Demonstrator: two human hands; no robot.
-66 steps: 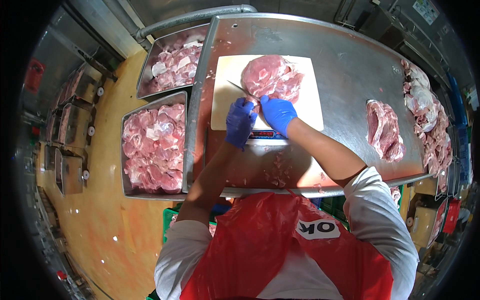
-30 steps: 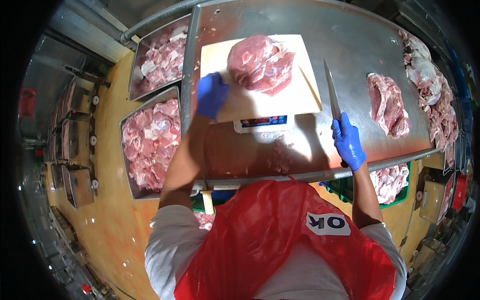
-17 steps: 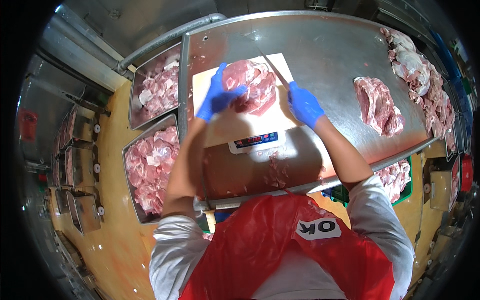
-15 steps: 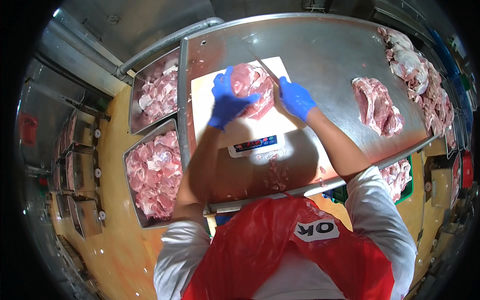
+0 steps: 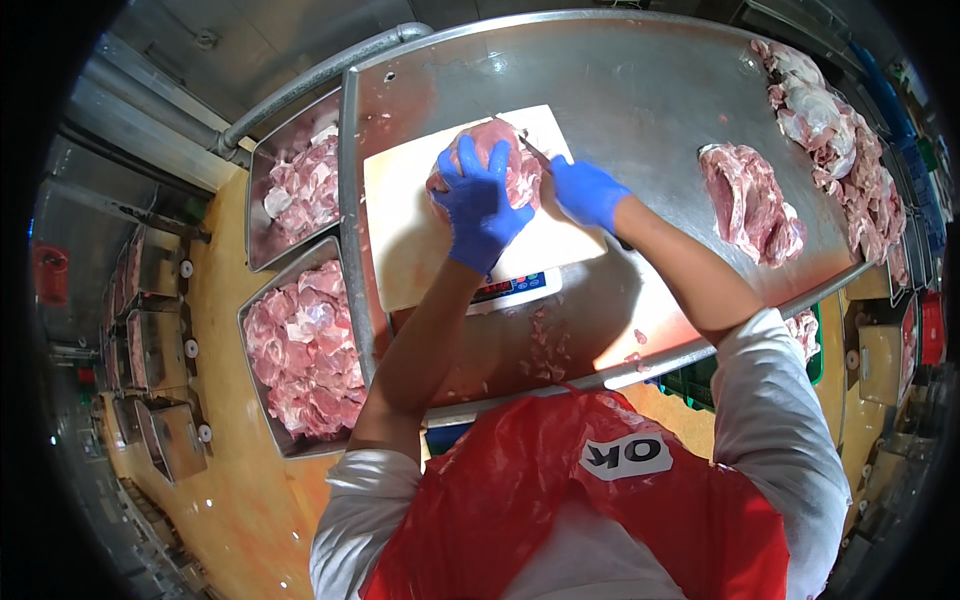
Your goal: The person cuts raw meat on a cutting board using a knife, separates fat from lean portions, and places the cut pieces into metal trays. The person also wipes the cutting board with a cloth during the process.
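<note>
A piece of raw meat (image 5: 522, 185) lies on a pale cutting board (image 5: 400, 250). My left hand (image 5: 482, 205), in a blue glove, rests on top of it with the fingers spread and stretched out, covering much of its near left side. My right hand (image 5: 592, 193), gloved in blue too, is closed around a knife (image 5: 534, 151). The blade points away and to the left, its tip at the far right edge of the meat; the fingers hide most of the handle. Beneath the board's near edge a scale (image 5: 528, 285) with a lit display partly shows.
Another meat piece (image 5: 748, 205) lies on the steel table (image 5: 620, 90) to the right, with a meat pile (image 5: 835, 140) beyond it. Two steel bins of cut meat, a far bin (image 5: 262, 230) and a near bin (image 5: 300, 445), adjoin the left edge. Scraps (image 5: 547, 345) lie near me.
My left hand has moved right and turned, from the meat's left side onto its top. The knife tip has come nearer, down to the meat. The whole view has shifted slightly.
</note>
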